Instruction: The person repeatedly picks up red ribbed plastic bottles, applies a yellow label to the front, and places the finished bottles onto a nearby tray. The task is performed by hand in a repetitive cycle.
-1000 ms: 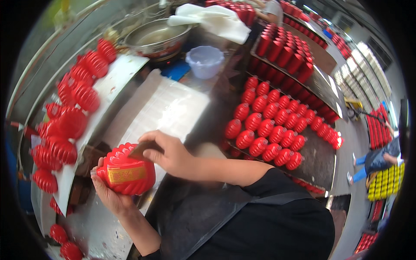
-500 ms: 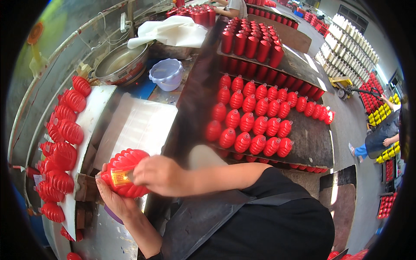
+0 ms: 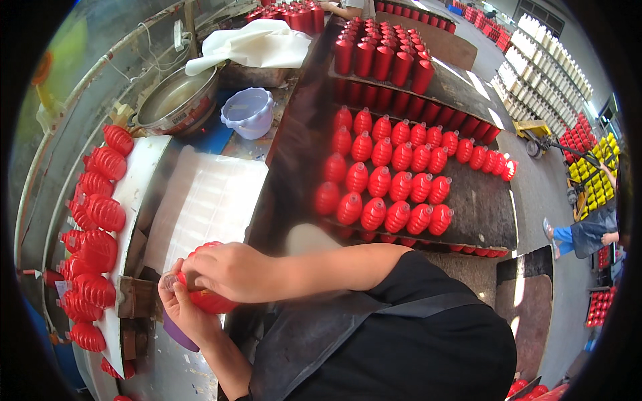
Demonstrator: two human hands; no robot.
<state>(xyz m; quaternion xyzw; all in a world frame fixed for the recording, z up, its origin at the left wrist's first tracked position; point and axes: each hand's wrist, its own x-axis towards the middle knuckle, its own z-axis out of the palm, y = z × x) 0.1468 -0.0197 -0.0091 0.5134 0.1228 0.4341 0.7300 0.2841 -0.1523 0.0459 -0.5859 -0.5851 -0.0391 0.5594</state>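
Low over the bench I hold a red ribbed bottle (image 3: 212, 303) with a clear neck. My left hand (image 3: 189, 315) is closed around its neck end, thumb against the side. From the right, my right hand (image 3: 235, 271) reaches across, its fingers bent together on the bottle close to the neck; it covers most of the bottle, so what the fingertips pinch is hidden. Just beyond both hands lies a pale translucent sheet (image 3: 200, 200). Part of a purple round thing (image 3: 179, 335) shows beneath my left wrist.
Several red ribbed bottles (image 3: 93, 250) lie along a white board (image 3: 144, 160) at left. Behind the sheet are a lavender bowl (image 3: 249, 115) and a metal pan (image 3: 177, 103). Red bottles (image 3: 380, 180) stand on a dark board (image 3: 481, 207) at right; a person (image 3: 592, 230) is farther right.
The bottle has turned, so its gold label is out of sight and its neck shows. My right hand has moved from the label to near the neck. The person at far right has shifted.
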